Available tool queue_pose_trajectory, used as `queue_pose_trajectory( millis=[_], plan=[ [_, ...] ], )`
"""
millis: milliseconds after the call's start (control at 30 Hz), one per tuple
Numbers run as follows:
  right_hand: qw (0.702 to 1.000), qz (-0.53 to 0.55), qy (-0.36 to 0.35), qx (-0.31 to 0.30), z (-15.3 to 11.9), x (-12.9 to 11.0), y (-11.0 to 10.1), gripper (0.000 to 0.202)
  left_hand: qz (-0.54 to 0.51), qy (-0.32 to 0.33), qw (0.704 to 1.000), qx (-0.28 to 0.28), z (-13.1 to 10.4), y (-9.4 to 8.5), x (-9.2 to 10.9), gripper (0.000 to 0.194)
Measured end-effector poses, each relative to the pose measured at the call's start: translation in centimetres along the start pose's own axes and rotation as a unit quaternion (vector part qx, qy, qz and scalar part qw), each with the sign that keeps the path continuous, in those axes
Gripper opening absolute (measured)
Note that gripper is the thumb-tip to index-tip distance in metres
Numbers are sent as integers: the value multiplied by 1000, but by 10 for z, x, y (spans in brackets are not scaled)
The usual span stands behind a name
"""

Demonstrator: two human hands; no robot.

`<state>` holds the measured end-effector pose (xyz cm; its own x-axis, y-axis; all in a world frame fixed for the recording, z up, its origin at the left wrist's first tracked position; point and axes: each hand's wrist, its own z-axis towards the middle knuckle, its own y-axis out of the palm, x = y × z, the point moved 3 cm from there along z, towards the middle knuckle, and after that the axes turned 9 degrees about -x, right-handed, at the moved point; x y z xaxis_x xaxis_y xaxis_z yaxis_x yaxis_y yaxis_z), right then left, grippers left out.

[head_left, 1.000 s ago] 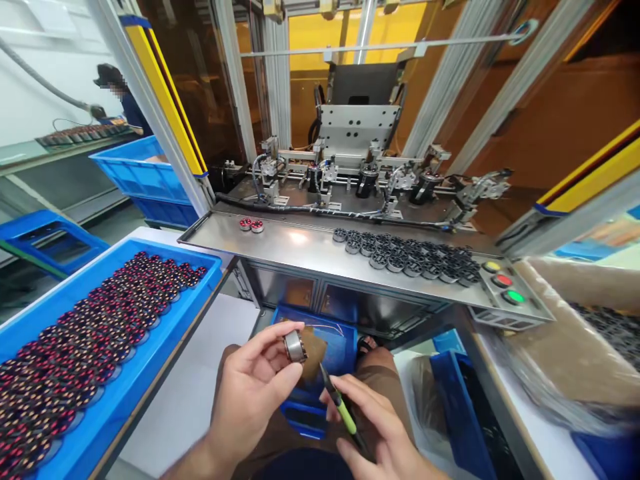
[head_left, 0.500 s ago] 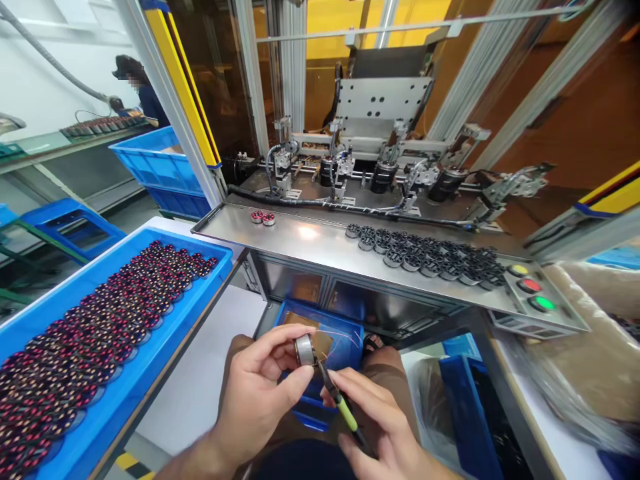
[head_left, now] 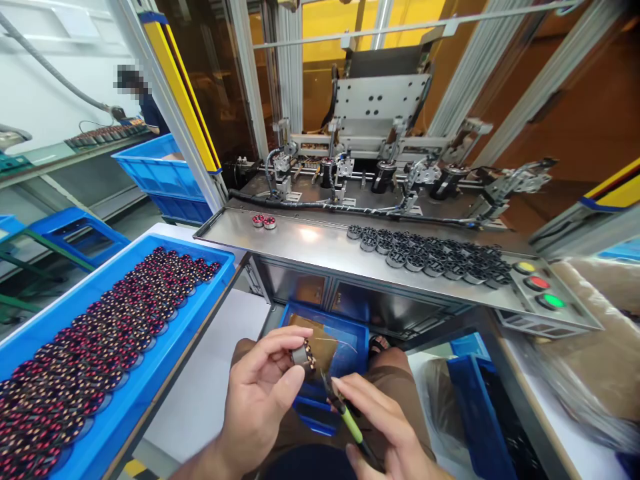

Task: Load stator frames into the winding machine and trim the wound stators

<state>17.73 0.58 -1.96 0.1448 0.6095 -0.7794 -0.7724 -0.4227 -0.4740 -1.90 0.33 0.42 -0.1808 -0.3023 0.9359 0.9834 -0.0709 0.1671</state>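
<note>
Between the thumb and fingers of my left hand (head_left: 263, 383) is a round metal stator (head_left: 302, 356), its copper-wound face turned to the right. My right hand (head_left: 385, 423) is wrapped round cutters (head_left: 351, 424) with green and black handles. Their dark tips point up and left, a little below and right of the stator, apart from it. Thin wire shows beyond the stator, over a blue bin (head_left: 345, 357) with cardboard in it.
A blue tray (head_left: 203, 303) of wound stators lies at the left. On the metal ledge (head_left: 310, 250) are two red stators (head_left: 264, 222), several dark ones (head_left: 430, 255) and a button panel (head_left: 560, 293). Machine fixtures (head_left: 384, 177) stand behind. A person (head_left: 150, 110) is at the far left.
The cutters' tips have moved down and right from the stator. The stator has turned, showing more of its copper face, and the wires at its face are fewer. The view has shifted slightly.
</note>
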Motion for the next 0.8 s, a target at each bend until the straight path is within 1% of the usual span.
queue_pose_trajectory(
  millis=[167, 300, 433, 600, 700, 800],
  plan=[
    [1000, 15, -11, -13, 4, -3, 1, 69, 55, 21, 998, 15, -1, 1, 5, 22],
    [1000, 20, -18, -12, 7, -2, 2, 69, 84, 28, 996, 20, -2, 2, 9, 21],
    [999, 21, -23, -10, 12, -4, 2, 70, 107, 35, 994, 7, -3, 0, 10, 24],
    [998, 36, -42, -15, 16, -5, 2, 76, 129, 36, 991, -8, -3, -2, 9, 27],
    [998, 32, -43, -18, 15, -2, 3, 73, 139, 39, 989, -14, -4, -2, 9, 28],
    [999, 17, -26, -8, 11, 2, 4, 69, 142, 44, 989, -17, -5, -2, 9, 28]
  ],
)
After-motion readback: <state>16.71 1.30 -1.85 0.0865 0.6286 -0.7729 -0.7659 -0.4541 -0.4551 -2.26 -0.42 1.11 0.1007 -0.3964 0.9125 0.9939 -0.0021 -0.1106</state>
